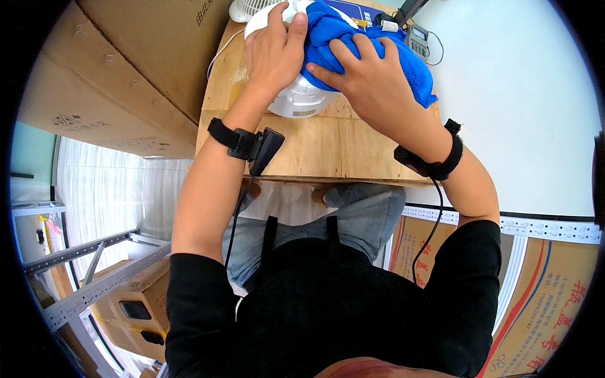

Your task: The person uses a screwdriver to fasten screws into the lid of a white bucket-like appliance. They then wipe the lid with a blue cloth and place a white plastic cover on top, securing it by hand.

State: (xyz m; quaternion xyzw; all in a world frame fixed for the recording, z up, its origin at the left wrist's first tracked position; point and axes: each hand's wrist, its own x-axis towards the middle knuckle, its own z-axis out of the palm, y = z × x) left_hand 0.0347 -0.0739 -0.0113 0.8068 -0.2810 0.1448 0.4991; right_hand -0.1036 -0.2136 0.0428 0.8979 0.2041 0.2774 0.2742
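Observation:
A glossy white rounded appliance [301, 104] with a small label low on its near side stands on the wooden table; the cloth and my hands hide much of it, so its exact kind cannot be told. My left hand [275, 53] lies against its left side, index finger and thumb stretched out and the other fingers partly hidden. Draped over its right side is a bunched blue cloth [409, 72]. Bent, spread fingers of my right hand [368, 79] press into the cloth and hold it against the appliance.
The wooden table [309, 148] ends just before my legs. At its back are a white fan [249, 9], a blue board [359, 11] and a grey keypad device [417, 39]. A large cardboard box [126, 69] borders the left side; a white surface [517, 113] lies right.

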